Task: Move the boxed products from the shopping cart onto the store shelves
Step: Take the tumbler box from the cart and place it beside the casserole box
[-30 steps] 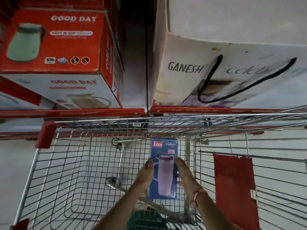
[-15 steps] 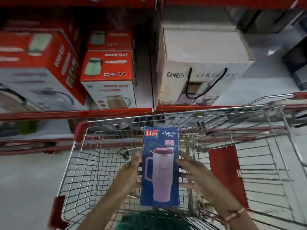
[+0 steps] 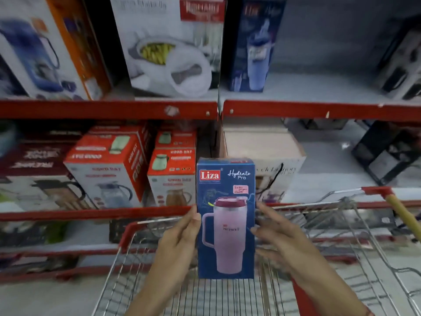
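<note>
A tall blue Liza box (image 3: 225, 215) with a pink tumbler pictured on it stands upright above the wire shopping cart (image 3: 141, 265). My left hand (image 3: 180, 238) presses its left side and my right hand (image 3: 280, 238) its right side, so both hold it between them. A matching blue tumbler box (image 3: 252, 46) stands on the upper shelf (image 3: 319, 108), right of the upright post, with bare shelf beside it.
Red and white Good Day kettle boxes (image 3: 173, 174) fill the lower shelf at left. A white carton (image 3: 268, 156) stands behind the held box. Large appliance boxes (image 3: 170, 46) crowd the upper left shelf. Dark boxes (image 3: 385, 151) sit at far right.
Both hands have lifted the blue box up out of the cart toward the shelves. My view has tilted upward, bringing the upper shelf into sight.
</note>
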### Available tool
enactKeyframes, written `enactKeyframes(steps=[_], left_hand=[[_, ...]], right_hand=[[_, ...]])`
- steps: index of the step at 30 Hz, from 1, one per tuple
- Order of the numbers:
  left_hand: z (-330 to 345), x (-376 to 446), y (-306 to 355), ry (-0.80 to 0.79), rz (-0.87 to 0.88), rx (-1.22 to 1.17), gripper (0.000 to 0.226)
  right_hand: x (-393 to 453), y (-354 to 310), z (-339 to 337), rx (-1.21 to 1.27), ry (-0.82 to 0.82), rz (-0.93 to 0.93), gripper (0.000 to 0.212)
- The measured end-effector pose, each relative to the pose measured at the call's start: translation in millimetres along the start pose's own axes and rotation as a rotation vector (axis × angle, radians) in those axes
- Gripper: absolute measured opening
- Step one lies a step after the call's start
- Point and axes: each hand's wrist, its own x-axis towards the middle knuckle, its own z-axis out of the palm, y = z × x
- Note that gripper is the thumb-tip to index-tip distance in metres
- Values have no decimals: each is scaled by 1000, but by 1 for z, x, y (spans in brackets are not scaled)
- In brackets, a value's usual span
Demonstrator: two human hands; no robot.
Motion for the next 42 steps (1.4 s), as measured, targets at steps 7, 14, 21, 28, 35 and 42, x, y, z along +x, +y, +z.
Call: enactKeyframes(steps=[7, 14, 21, 28, 35, 42], left_hand=[[13, 26, 109, -56, 379, -46, 53], [51, 84, 213, -101, 636, -7, 48], [85, 140, 250, -48, 660, 28, 54], [101, 187, 259, -35, 674, 141, 55], [100, 223, 240, -14, 597, 158, 54], [101, 226, 224, -31, 619, 143, 55]], right_hand=[[0, -105, -22, 0, 6, -393, 50], [20, -212, -44, -32, 97, -609, 53], [92, -264, -59, -35, 229, -630, 55], [169, -270, -77, 12, 288, -645, 61], [212, -251, -78, -38, 301, -596, 64], [213, -240, -76, -101, 309, -574, 71]])
